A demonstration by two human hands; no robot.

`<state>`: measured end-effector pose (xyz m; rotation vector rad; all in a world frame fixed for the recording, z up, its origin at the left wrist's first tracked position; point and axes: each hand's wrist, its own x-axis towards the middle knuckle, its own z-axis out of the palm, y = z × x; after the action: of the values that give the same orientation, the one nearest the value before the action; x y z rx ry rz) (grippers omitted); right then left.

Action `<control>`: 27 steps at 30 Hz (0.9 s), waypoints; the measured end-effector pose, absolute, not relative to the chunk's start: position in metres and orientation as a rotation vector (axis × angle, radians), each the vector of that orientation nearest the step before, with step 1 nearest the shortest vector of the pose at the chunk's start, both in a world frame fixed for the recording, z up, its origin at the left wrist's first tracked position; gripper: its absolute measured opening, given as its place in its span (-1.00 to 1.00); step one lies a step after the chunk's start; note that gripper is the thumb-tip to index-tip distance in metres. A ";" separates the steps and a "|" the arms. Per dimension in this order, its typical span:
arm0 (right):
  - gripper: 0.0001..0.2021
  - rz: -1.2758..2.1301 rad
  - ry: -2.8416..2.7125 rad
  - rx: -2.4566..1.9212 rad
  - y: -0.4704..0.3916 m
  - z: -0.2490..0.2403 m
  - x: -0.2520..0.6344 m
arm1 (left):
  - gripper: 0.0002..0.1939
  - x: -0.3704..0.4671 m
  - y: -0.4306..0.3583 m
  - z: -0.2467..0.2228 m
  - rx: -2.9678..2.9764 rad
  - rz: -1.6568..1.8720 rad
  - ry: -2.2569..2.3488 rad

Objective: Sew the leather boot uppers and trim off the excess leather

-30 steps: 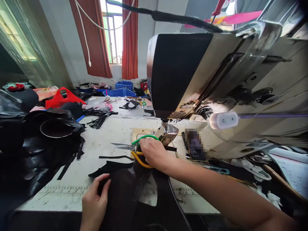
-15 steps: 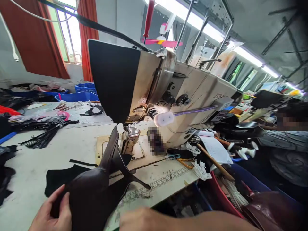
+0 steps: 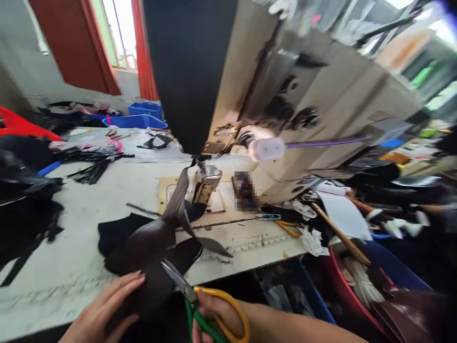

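My right hand [image 3: 216, 312] grips a pair of scissors [image 3: 194, 297] with one yellow and one green handle loop. The blades point up and left, over a dark brown leather piece [image 3: 153, 245]. My left hand [image 3: 107, 307] lies on the near part of that leather, fingers stretched out and thumb apart from them. The leather's upper strip reaches up to the presser foot of a sewing machine [image 3: 209, 176], and a narrow strap hangs off to its right. Beneath it on the left lies a flat black piece [image 3: 119, 228].
Thread snips [image 3: 267, 216] and yellow-handled scissors [image 3: 287, 229] lie right of the machine bed. Black strips [image 3: 94, 166] are heaped at left, dark scraps nearer. Past the table edge stand a red tub [image 3: 342, 290] and a blue bin [image 3: 314, 293]. A small lamp [image 3: 267, 149] glows beside the needle.
The scissors have come into view in my right hand, raised from the bottom edge. My left hand has gone from gripping the leather's edge to lying on it. The view has moved closer and tilted down.
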<state>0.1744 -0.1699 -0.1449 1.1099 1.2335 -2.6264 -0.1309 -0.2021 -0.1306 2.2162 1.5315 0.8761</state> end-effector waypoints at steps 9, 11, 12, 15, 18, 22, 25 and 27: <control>-0.07 -2.538 1.172 0.971 -0.220 -0.178 0.170 | -0.80 -0.141 -0.192 -0.101 2.145 0.734 1.308; -0.07 -2.514 1.135 0.937 -0.218 -0.176 0.174 | -0.82 -0.137 -0.196 -0.102 2.179 0.739 1.304; -0.08 -2.508 1.133 0.910 -0.215 -0.173 0.177 | -0.82 -0.135 -0.197 -0.103 2.197 0.744 1.306; -0.14 -2.531 1.171 0.744 -0.204 -0.165 0.188 | -0.83 -0.132 -0.200 -0.103 2.240 0.755 1.308; -0.17 -2.587 1.120 0.587 -0.194 -0.163 0.191 | -0.83 -0.132 -0.200 -0.103 2.270 0.776 1.294; -0.17 -2.690 0.829 0.403 -0.188 -0.177 0.187 | -0.83 -0.132 -0.200 -0.106 2.314 0.829 1.263; -0.18 -2.773 0.702 0.282 -0.188 -0.187 0.185 | -0.85 -0.131 -0.201 -0.105 2.335 0.845 1.260; -0.20 -2.797 0.632 0.245 -0.187 -0.189 0.187 | -0.85 -0.129 -0.203 -0.103 2.340 0.837 1.275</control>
<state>0.1866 -0.1871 -0.1886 0.2447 0.6321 -2.7970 -0.1293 -0.2025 -0.1031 2.3397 1.2750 0.8370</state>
